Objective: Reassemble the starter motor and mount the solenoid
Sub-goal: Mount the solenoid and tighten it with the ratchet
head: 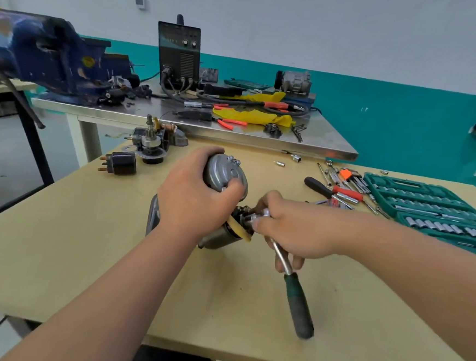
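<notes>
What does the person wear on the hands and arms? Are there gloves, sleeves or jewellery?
Nothing worn shows. The left hand and right hand have no gloves or visible rings. The left arm and right arm are bare to the picture's edge: no sleeve, watch or bracelet.

No legible text — welder [178, 53] panel, socket case [428, 206] markings blurred.

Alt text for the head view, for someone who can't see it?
A person's left hand grips a starter motor on a tan table while the right hand holds a green-handled ratchet against it. A socket set lies at right.
</notes>
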